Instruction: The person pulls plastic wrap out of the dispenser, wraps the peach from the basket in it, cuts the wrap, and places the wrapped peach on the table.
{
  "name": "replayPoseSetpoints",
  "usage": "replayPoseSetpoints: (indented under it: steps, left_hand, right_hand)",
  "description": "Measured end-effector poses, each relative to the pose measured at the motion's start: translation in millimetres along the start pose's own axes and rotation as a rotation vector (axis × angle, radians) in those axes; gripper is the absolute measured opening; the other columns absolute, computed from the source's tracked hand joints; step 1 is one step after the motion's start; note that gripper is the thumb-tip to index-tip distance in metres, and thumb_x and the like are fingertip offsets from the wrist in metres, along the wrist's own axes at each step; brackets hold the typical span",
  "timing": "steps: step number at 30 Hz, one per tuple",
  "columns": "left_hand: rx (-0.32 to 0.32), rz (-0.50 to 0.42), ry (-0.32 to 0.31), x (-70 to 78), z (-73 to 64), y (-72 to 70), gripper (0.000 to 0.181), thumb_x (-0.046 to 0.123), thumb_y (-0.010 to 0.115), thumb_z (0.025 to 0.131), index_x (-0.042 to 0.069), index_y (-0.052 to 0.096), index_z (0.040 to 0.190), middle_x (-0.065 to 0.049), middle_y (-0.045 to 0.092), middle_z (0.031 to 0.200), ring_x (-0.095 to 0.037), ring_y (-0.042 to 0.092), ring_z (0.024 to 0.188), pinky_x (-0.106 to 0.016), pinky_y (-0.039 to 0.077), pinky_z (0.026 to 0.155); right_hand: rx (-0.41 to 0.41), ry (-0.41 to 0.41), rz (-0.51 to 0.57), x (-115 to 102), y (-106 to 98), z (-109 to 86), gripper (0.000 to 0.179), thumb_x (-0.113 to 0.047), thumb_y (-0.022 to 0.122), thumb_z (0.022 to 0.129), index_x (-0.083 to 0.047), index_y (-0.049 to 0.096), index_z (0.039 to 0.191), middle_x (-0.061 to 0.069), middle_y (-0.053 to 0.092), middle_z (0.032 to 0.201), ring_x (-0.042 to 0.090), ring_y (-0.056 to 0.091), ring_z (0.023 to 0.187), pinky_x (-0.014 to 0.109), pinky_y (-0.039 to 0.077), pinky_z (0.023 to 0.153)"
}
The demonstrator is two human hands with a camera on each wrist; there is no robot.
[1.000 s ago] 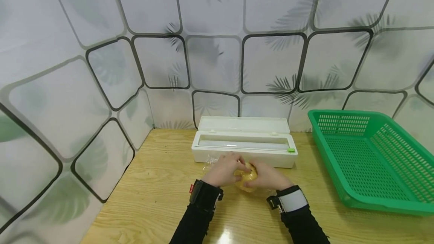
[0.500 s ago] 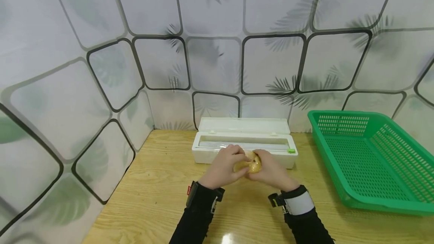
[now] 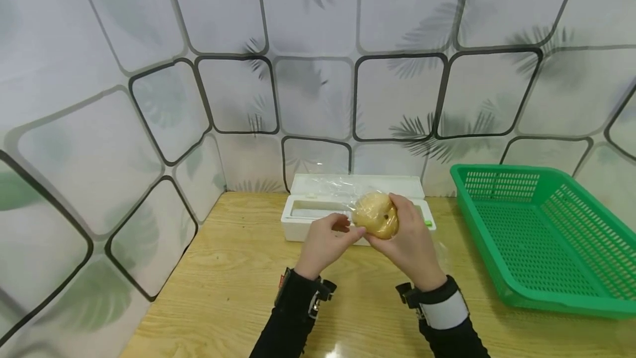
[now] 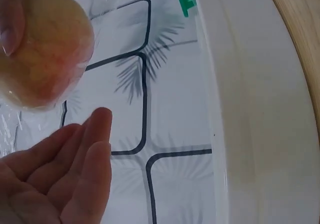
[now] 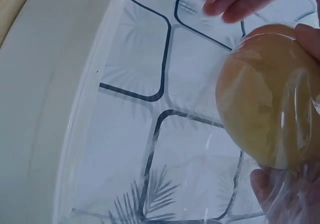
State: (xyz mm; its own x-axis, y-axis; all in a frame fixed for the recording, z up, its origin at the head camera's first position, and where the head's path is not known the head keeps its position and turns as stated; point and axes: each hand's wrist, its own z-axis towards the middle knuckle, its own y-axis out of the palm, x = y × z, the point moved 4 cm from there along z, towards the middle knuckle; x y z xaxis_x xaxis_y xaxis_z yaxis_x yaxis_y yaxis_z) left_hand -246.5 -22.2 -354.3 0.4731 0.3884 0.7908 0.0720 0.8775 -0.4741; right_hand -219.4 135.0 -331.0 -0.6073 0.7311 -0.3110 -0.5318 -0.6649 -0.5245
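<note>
Right hand (image 3: 414, 242) grips 1 round fruit (image 3: 374, 214) (glossy, crinkled film (image 5: 295, 109)).

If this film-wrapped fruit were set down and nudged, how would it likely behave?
The fruit would probably roll, being rounded. Its clear, glossy film may make it slippery to grasp, and that film's loose parts could flop or drag.

Yellow fruit (image 3: 374, 215) raised higher in right grip (image 3: 411, 243), left grip (image 3: 325, 242) loosened, clear film (image 3: 340, 185) flared out
</note>
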Motion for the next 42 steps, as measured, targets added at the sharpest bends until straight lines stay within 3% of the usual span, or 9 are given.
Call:
replayPoseSetpoints:
  steps: [5,11,18,22,27,29,32,37,42]
  left_hand:
    - [-0.045,-0.255,-0.088,-3.8,0.1,6.0,0.063,0.047,0.066,0.074,0.003,0.051,0.117,-0.009,0.055,0.111,-0.02,0.053,0.1,-0.028,0.046,0.076]
    - [-0.095,-0.413,-0.103,4.2,0.2,11.8,0.07,0.038,0.07,0.073,0.001,0.042,0.125,-0.01,0.051,0.118,-0.02,0.049,0.106,-0.033,0.042,0.084]
    - [-0.002,-0.534,-0.095,10.4,-0.5,11.0,0.053,0.023,0.072,0.074,0.0,0.049,0.115,-0.009,0.056,0.106,-0.017,0.055,0.094,-0.03,0.047,0.074]
    - [0.067,-0.565,-0.087,11.0,-1.3,3.7,0.051,0.023,0.071,0.074,-0.003,0.051,0.113,-0.011,0.057,0.104,-0.018,0.056,0.092,-0.03,0.047,0.074]
    - [0.179,-0.617,-0.115,5.5,-0.4,-12.3,0.052,0.022,0.071,0.074,-0.007,0.049,0.111,-0.014,0.056,0.1,-0.017,0.056,0.087,-0.028,0.046,0.074]
    - [0.226,-0.685,-0.13,2.8,-0.6,-19.2,0.054,0.021,0.07,0.075,-0.009,0.046,0.113,-0.016,0.055,0.101,-0.016,0.056,0.088,-0.029,0.046,0.076]
    - [0.284,-0.808,-0.15,-1.2,-1.0,-27.9,0.055,0.02,0.066,0.077,-0.007,0.04,0.117,-0.014,0.053,0.103,-0.016,0.056,0.087,-0.03,0.047,0.078]
    - [0.314,-0.99,-0.097,-4.1,-1.1,-37.7,0.055,0.024,0.066,0.079,0.001,0.037,0.12,-0.009,0.053,0.103,-0.016,0.058,0.086,-0.03,0.047,0.077]
    - [0.298,-1.025,-0.036,-4.5,-2.0,-42.1,0.062,0.037,0.069,0.074,0.006,0.038,0.119,-0.007,0.053,0.103,-0.016,0.059,0.086,-0.03,0.047,0.077]
  right_hand:
    - [0.029,-0.087,0.023,-11.4,-0.6,0.3,0.081,-0.014,0.084,0.053,0.009,0.041,0.118,0.023,0.048,0.11,0.033,0.048,0.095,0.044,0.046,0.073]
    - [0.033,-0.141,0.025,-18.8,1.4,-1.1,0.074,-0.044,0.058,0.076,0.01,0.038,0.123,0.025,0.045,0.116,0.037,0.046,0.103,0.045,0.043,0.081]
    - [0.028,-0.163,0.024,-22.8,1.8,-0.6,0.074,-0.049,0.048,0.08,0.01,0.037,0.124,0.026,0.043,0.119,0.038,0.044,0.107,0.045,0.041,0.084]
    - [0.003,-0.177,0.028,-22.5,-4.9,1.7,0.085,-0.04,0.071,0.07,0.009,0.033,0.129,0.027,0.039,0.124,0.038,0.04,0.112,0.049,0.039,0.085]
    - [-0.013,-0.152,0.082,-14.1,-17.8,3.9,0.085,-0.049,0.064,0.072,0.005,0.034,0.13,0.026,0.035,0.128,0.038,0.036,0.115,0.053,0.036,0.084]
    - [-0.016,-0.131,0.113,-8.8,-22.1,3.9,0.082,-0.056,0.052,0.076,0.005,0.037,0.128,0.026,0.034,0.128,0.04,0.035,0.114,0.055,0.035,0.082]
    - [-0.044,-0.081,0.157,-0.3,-26.4,3.2,0.082,-0.057,0.054,0.074,0.004,0.038,0.128,0.026,0.032,0.13,0.041,0.034,0.114,0.057,0.033,0.083]
    - [-0.127,0.028,0.24,10.3,-28.9,1.2,0.081,-0.032,0.075,0.07,0.001,0.034,0.131,0.022,0.03,0.132,0.039,0.033,0.117,0.057,0.03,0.087]
    - [-0.217,0.134,0.389,14.2,-26.9,-1.0,0.077,-0.01,0.07,0.074,-0.003,0.026,0.136,0.021,0.029,0.134,0.04,0.037,0.115,0.053,0.03,0.091]
